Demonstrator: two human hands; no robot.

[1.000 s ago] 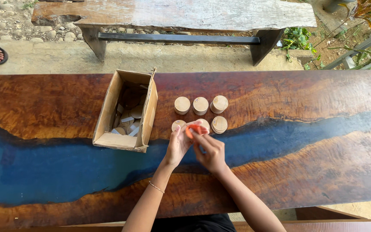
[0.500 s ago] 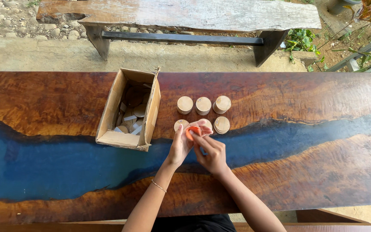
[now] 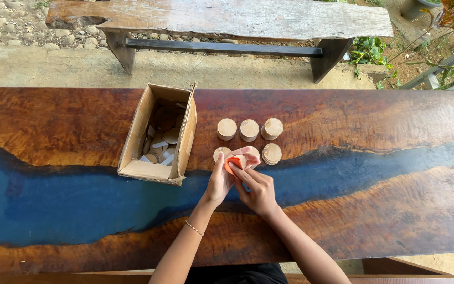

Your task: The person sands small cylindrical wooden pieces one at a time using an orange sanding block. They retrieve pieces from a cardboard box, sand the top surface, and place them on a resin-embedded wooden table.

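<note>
You work at a long wooden table (image 3: 374, 121) with a blue resin streak, outdoors, with a rough bench (image 3: 227, 18) and gravel beyond it. Your left hand (image 3: 219, 181) and right hand (image 3: 258, 189) together pinch a small orange piece (image 3: 232, 164) at the table's middle, just near of five wooden pucks (image 3: 249, 130). An open box (image 3: 158, 134) stands left of them; its contents are shadowed and hard to make out.
</note>
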